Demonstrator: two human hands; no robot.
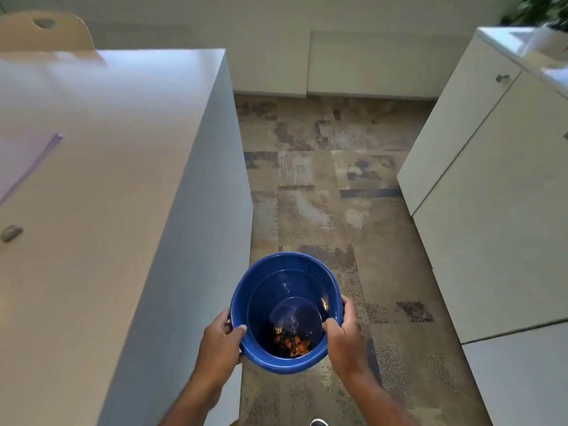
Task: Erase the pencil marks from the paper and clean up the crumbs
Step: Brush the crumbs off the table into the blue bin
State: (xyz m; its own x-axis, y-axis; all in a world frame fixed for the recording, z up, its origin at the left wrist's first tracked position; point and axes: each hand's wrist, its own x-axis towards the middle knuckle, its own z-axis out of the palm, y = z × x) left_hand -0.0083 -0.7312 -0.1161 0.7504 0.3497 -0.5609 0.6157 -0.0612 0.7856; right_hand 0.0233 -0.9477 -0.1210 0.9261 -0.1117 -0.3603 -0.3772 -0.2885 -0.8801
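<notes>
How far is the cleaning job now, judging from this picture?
Done, apparently: some debris already lies at the bottom of the blue bin. In hand: the left hand and the right hand grip its rim, beside the table. Left: the paper is too blurred to tell whether marks remain.

No readable text, labels, brands, numbers or signs anywhere in view. Blue bucket (285,309) plain, no markings visible. Desk (101,186) surface, white cabinets (491,210) and patterned floor (322,179) carry no lettering.
</notes>
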